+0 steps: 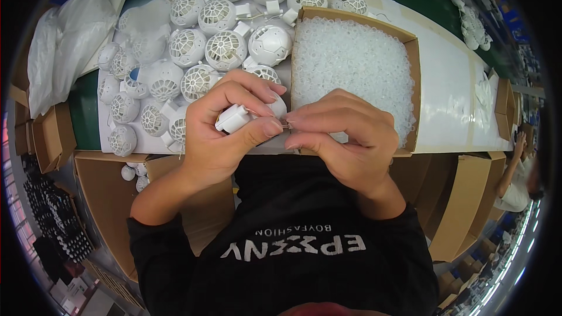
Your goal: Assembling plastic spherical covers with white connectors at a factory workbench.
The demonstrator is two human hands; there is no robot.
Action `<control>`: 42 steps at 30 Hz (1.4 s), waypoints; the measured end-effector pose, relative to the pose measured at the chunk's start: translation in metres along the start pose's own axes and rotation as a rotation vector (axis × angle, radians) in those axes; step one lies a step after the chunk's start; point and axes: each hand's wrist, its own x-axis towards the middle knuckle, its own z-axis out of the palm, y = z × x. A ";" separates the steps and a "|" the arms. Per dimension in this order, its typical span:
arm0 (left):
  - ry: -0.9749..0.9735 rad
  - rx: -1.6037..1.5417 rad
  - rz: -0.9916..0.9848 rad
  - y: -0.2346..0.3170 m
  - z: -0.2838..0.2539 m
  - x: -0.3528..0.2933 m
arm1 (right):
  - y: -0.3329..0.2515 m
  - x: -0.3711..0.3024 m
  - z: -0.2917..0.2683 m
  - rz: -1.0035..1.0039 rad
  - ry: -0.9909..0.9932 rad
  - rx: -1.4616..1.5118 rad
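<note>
My left hand (219, 120) is closed around a white boxy plastic part (233, 118) with thin wires (252, 112) coming out of it. Just behind those fingers shows a rounded white piece (277, 107), mostly hidden by the hand. My right hand (345, 129) pinches the wire ends between thumb and fingers, close to the left fingertips. Whether a small clear piece sits on the wires there is too small to tell. Both hands are over the table's near edge, the right one in front of an open carton (416, 76) filled with small clear plastic pieces (351, 52).
Several white round housings with lattice fronts (225, 50) crowd the table left of and behind the carton. A clear plastic bag (70, 44) lies at far left. Open cardboard boxes (459, 205) stand below the table edge. Another person (515, 184) is at far right.
</note>
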 end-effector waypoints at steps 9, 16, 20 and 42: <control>-0.007 -0.097 -0.023 -0.002 0.006 -0.004 | 0.005 0.001 0.006 -0.090 0.023 -0.044; 0.020 -0.229 -0.155 0.004 0.008 -0.007 | 0.009 0.000 0.015 -0.145 0.093 0.002; 0.025 -0.264 -0.218 0.006 0.008 -0.007 | 0.006 -0.002 0.018 -0.124 0.112 0.067; -0.196 0.453 0.116 0.002 0.001 -0.002 | -0.001 -0.001 0.017 0.195 0.088 0.426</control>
